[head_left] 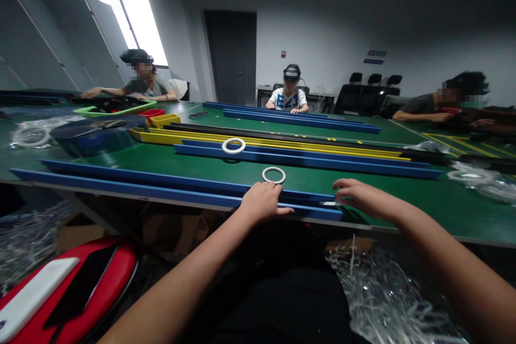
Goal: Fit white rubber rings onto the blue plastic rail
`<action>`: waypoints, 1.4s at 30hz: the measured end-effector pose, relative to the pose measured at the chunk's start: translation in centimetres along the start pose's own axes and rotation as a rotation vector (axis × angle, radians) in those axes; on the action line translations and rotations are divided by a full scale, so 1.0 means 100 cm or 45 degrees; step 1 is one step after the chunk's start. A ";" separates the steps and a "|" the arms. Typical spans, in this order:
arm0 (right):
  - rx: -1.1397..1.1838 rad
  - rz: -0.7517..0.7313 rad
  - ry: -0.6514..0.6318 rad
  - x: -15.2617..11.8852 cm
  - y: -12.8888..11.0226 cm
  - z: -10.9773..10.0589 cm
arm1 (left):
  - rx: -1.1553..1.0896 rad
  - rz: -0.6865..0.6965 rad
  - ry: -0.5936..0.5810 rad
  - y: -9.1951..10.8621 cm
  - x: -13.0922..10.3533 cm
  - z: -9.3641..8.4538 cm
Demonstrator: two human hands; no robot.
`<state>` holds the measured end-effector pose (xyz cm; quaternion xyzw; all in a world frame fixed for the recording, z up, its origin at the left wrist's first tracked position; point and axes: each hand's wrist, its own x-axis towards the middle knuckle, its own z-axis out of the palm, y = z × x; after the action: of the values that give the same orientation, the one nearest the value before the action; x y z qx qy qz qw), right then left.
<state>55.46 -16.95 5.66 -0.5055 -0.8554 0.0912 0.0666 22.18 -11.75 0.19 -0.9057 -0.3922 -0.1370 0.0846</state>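
A long blue U-shaped channel (161,188) lies along the near edge of the table. My left hand (263,204) grips it near its right part, fingers over the far wall and thumb on the near side. A short white strip (328,203) sits inside the channel close to its right end. Just right of that end is my right hand (358,196), fingers bent and apart, with nothing visible in them. A white tape roll (273,169) lies flat behind my left hand. Another white tape roll (224,141) rests on the blue channels (306,160) farther back.
Yellow channels (282,142) and more blue channels (298,119) lie across the green table (403,199). A large blue roll (94,134) stands at left. Three people sit around the table. A red stool (116,263) and shredded strips (395,290) are below.
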 end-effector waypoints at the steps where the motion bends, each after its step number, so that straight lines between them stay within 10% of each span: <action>1: 0.048 -0.030 0.022 0.000 -0.003 0.000 | 0.002 -0.001 -0.002 0.000 0.000 0.000; 10: 0.181 0.066 0.041 0.018 -0.035 0.023 | 0.001 -0.017 -0.004 0.002 -0.001 -0.003; 42: -0.605 0.238 -0.203 0.005 -0.007 0.010 | -0.005 -0.017 -0.010 0.001 -0.001 -0.002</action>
<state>54.46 -16.92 4.82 -0.5751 -0.8049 -0.0666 -0.1303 22.16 -11.93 0.31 -0.9037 -0.3983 -0.1347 0.0805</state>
